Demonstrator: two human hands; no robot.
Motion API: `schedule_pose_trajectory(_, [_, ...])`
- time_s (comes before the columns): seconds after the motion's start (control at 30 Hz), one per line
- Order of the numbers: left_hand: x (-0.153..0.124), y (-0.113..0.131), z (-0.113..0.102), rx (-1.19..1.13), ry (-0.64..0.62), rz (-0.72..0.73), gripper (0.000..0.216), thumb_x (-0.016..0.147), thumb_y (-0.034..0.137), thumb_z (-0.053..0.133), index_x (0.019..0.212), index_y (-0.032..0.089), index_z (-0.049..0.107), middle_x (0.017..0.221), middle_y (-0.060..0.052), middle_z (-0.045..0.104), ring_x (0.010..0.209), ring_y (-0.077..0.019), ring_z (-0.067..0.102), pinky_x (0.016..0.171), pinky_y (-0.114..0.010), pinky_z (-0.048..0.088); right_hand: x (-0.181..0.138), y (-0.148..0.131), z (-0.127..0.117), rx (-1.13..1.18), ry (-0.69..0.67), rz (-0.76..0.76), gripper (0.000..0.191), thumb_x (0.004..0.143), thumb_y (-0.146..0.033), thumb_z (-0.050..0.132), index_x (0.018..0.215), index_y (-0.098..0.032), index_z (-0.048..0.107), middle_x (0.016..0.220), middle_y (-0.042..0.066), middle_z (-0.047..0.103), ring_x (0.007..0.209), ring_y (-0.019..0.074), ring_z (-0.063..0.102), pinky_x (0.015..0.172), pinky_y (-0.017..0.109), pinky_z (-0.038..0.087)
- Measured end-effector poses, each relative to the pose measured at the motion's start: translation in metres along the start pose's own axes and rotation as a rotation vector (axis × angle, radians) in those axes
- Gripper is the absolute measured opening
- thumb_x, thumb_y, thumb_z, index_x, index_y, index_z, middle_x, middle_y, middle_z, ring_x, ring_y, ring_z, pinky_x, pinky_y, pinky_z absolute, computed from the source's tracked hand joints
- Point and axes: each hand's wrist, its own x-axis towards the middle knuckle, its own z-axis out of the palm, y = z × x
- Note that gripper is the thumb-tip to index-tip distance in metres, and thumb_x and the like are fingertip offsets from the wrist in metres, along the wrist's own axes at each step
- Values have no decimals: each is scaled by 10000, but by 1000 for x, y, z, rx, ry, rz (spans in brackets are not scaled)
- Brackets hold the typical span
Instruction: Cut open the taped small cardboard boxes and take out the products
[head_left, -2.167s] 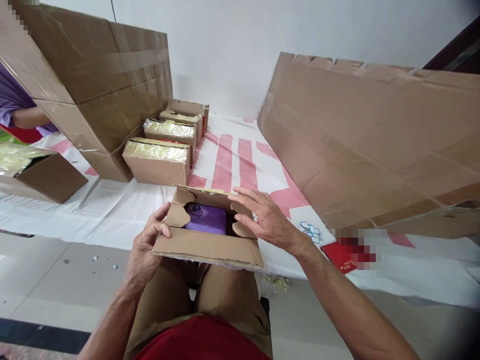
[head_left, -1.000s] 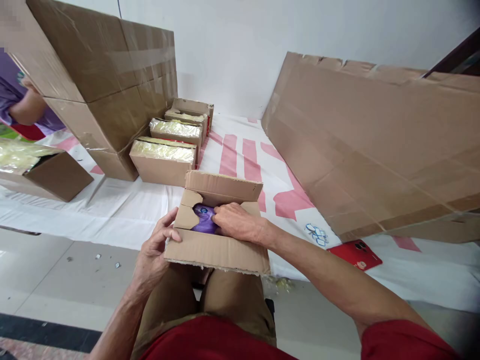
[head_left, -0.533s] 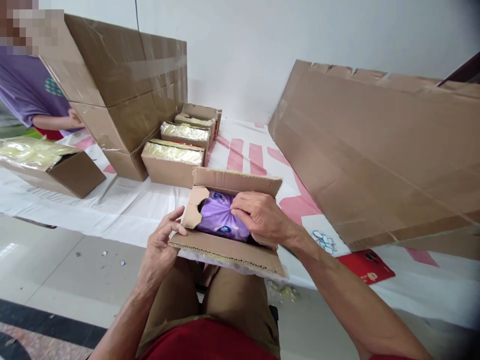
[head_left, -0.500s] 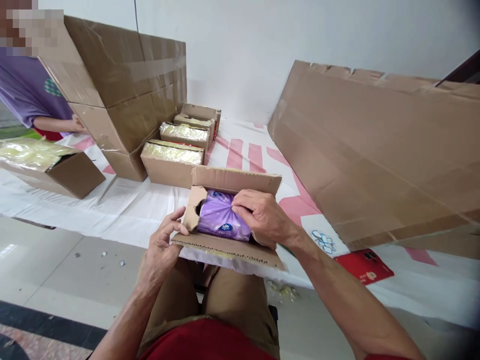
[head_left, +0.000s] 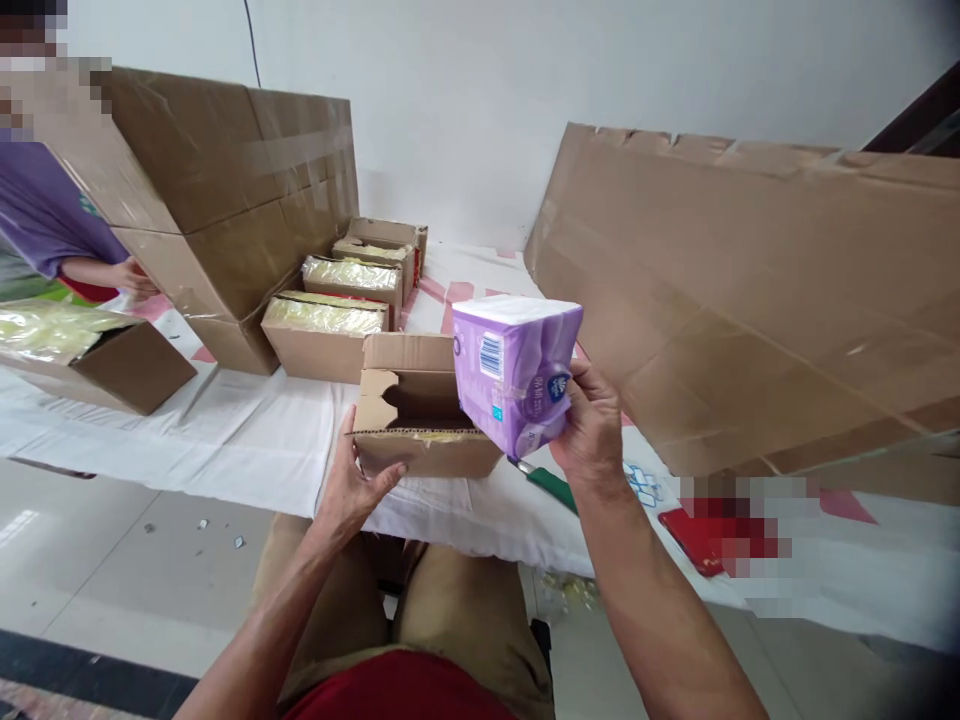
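The purple tissue pack is up in the air, above the right end of the small open box and clear of it, tilted with its barcode end toward me. My right hand is closed on its far lower corner only, fingers curled behind and thumb at the side, so most of the pack hangs out past my grip. The wrapper looks slick and soft, and I think it could twist or slide out and drop onto the box's flaps or past the table edge to the floor. My left hand is half closed on the box's near left corner, thumb on the front wall. The box sits right at the edge of the white cloth above my knees, so a small pull could tip it into my lap. Just under my right wrist lies a green-handled tool; I cannot tell whether a blade is out, so lowering that hand carelessly could nick me or the wrapper.
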Motion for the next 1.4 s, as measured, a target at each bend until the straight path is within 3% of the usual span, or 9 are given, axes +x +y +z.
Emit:
schedule_pose_trajectory(0.3, [64,-5,31,123,-26,-45,518,722,402,802,1168,209,625,1196,-117,723,1167,-324,673,1063,-504,508,-10,-42,-47,-146,85,-194,260,725,-480,904,786,-269,766,693,-34,665,564,123,563,524,253,477])
schedule_pose_trajectory(0.43, [72,8,48,140,27,-5,621,706,336,780,1278,188,591,1302,-147,672,1267,-347,610,1113,-504,462,-23,-60,-43,-429,-105,-385,70,921,-326,765,907,-259,781,886,11,761,812,178,712,737,305,580])
schedule_pose_trajectory(0.57, [39,43,28,-34,216,-41,779,751,499,796,1409,181,525,1409,-180,613,1297,-345,602,1081,-501,488,-33,-69,-26,-816,-351,-707,178,972,-113,635,1022,-245,742,981,45,775,904,206,731,819,353,589])
schedule_pose_trajectory(0.67, [11,77,8,-359,-77,-277,859,738,755,721,1340,155,594,1241,-183,708,1105,-354,705,884,-493,592,-40,-64,-4,-963,-540,-980,215,961,-50,593,1056,-202,712,1009,83,782,919,221,711,804,374,572])
schedule_pose_trajectory(0.77, [-5,99,0,-478,-260,-401,915,651,724,823,1338,155,617,1130,-163,758,1020,-360,739,826,-467,613,-48,-56,18,-989,-763,-1109,217,990,-53,533,1057,-165,707,1021,90,792,945,218,700,801,375,550])
schedule_pose_trajectory(0.9, [-10,100,-8,-479,-102,-336,779,600,475,928,1260,152,672,1074,-116,786,1042,-352,744,869,-419,611,-55,-53,25,-855,-731,-898,266,1043,-290,589,1275,-192,675,1251,119,746,1172,269,677,985,459,534])
schedule_pose_trajectory(1.13, [2,105,-19,-535,-39,-215,597,772,610,810,1151,156,732,1179,-122,764,1248,-376,668,1022,-456,581,-60,-38,33,-424,-623,159,1016,816,-709,778,1622,-280,332,1531,167,552,1249,320,656,981,472,577])
schedule_pose_trajectory(1.27, [4,131,-26,-569,-92,-164,795,765,745,756,1319,184,657,1398,-172,662,1339,-421,608,1041,-559,576,-54,-37,60,-208,-447,249,779,827,-586,818,1462,-272,492,1377,116,664,1155,259,691,932,400,607])
schedule_pose_trajectory(1.4, [4,154,-40,-417,-96,64,808,714,492,917,1419,257,600,1445,-133,637,1330,-390,626,1043,-565,584,-35,-52,80,-112,-439,236,643,874,-593,762,1382,-249,567,1253,81,720,975,203,737,725,302,640])
